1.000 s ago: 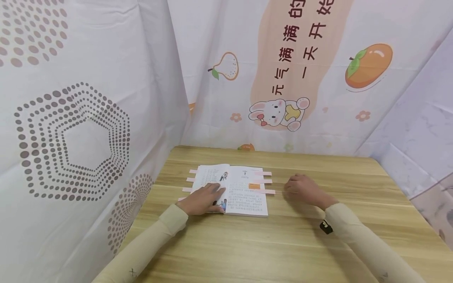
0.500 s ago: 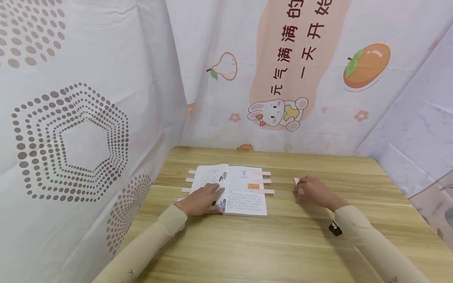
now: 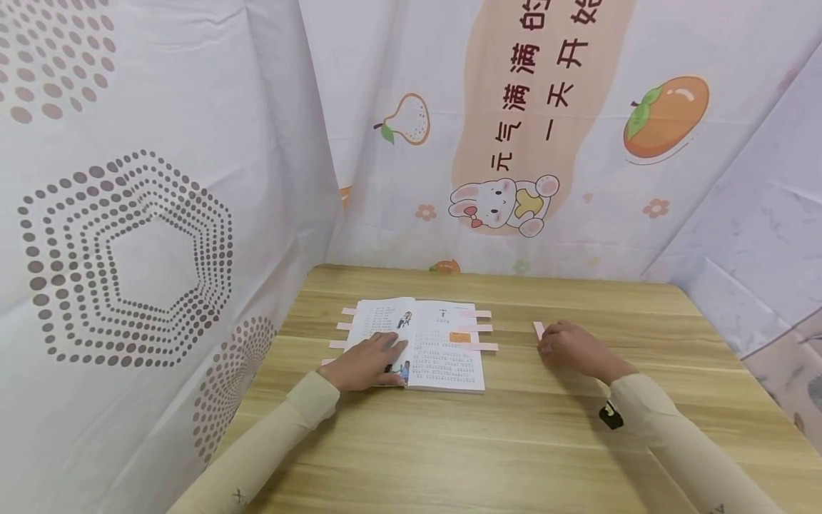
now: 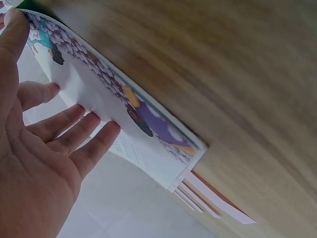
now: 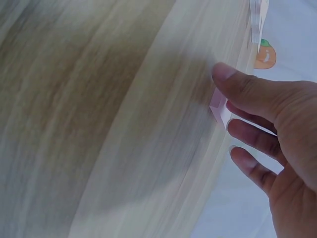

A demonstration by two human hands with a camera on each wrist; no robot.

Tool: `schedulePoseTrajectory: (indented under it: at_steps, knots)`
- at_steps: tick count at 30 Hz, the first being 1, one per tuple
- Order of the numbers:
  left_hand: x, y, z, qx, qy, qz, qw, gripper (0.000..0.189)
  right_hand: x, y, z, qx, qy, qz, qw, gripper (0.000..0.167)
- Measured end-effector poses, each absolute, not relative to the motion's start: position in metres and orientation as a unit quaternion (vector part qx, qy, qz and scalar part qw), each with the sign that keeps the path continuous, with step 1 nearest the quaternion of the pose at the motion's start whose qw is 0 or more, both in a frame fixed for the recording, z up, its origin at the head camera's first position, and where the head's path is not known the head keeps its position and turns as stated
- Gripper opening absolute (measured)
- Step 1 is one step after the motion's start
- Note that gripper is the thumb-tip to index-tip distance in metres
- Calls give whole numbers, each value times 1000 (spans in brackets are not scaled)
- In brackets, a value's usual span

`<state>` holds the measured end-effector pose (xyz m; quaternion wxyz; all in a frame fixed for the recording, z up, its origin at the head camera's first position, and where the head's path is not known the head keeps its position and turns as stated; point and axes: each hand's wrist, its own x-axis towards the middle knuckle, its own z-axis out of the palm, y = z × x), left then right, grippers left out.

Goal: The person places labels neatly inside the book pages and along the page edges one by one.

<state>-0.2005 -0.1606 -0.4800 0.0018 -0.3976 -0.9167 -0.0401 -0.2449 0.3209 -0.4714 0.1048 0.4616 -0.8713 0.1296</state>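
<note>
An open book point(image 3: 446, 368) with printed text and drawings lies on the table, pink sticky tabs point(image 3: 483, 328) poking out past both side edges. My left hand point(image 3: 367, 362) rests on its left page with fingers spread; in the left wrist view, the fingertips press the paper point(image 4: 94, 94) near the coloured picture. To the right of the book, my right hand point(image 3: 574, 350) is at a pad of pink sticky notes point(image 3: 538, 330) on the table, its thumb and fingers about the near end. In the right wrist view, the pink pad point(image 5: 218, 101) shows between thumb and fingers, partly hidden.
The wooden table point(image 3: 449, 450) ends at the back against a printed curtain point(image 3: 398, 193). Another patterned curtain point(image 3: 270, 143) hangs close along the left side. A small dark tag point(image 3: 611, 415) shows at the right cuff.
My right hand has shifted right, away from the book, and come to the pink sticky notes, which have come into sight. The left hand stays on the page.
</note>
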Motion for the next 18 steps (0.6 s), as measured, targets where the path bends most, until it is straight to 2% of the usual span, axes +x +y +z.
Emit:
schedulePoseTrajectory:
  at_steps: [7,18]
  knots:
    - [-200,-159,-480,-396,-917,-44,2,81,-243,321,-468,432,-889,127,78,18]
    - [-201,-160,-482,-390,-920,-41,-7,82,-247,322,-473,413,-894,135,108,20]
